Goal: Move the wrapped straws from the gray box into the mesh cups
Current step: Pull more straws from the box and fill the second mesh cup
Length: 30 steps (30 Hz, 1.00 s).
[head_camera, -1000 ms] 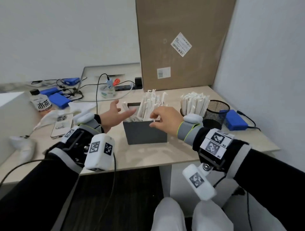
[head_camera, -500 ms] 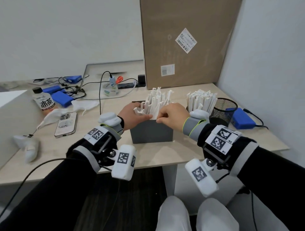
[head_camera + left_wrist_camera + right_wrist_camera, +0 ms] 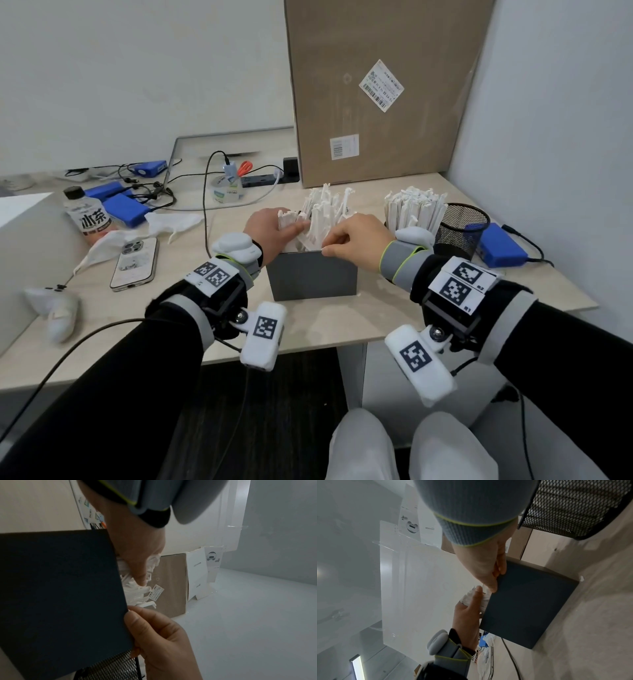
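Gray box (image 3: 311,275) mid-surface (image 3: 342,318), wrapped straws (image 3: 322,212) upright inside. My left hand (image 3: 270,229) curled round bunch; right hand (image 3: 356,240) pinching straws at near rim. Advice: gather tight, lift straight, clear rim. Mesh cups (image 3: 459,226) right of box, one hidden behind packed straws. Cardboard carton (image 3: 376,85) behind, phone (image 3: 135,263) left.

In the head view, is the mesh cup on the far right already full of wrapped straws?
No, the far-right mesh cup shows only its open black mesh, while the wrapped straws stand in a bundle just to its left.
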Tool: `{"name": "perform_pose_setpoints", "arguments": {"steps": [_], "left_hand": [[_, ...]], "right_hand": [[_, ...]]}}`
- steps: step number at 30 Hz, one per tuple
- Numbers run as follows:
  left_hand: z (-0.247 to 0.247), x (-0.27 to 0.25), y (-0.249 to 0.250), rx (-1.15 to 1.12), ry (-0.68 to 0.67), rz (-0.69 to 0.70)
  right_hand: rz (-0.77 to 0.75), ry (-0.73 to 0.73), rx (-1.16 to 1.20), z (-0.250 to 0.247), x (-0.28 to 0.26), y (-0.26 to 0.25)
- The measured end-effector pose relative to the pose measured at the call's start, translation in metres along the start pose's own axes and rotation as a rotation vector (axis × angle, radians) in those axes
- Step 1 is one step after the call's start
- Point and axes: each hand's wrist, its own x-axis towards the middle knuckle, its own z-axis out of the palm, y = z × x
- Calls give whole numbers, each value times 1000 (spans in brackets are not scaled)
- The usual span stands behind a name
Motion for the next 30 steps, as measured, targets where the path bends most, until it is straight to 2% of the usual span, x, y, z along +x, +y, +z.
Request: {"name": "perform_pose_setpoints", "arguments": {"steps": [4,9,11,18,24,30], "left_hand": [[-4,8,10,57,97,23],[-7,14,22,41,178,11],[-8,15,27,28,202,22],[-12,14,25,-29,208,-41],[-17,14,19,-241,181,-199],[-26,11,20,-468,84,-267]], "right_hand": [[32,17,78,-1,3,-1],[36,172,178,-5,14,-19],[28,140,225,-5,20,-31],[115,-146,242,14,42,-46],[124,-139,386,37,50,-57],[112,-96,502,40,49,-56]]}}
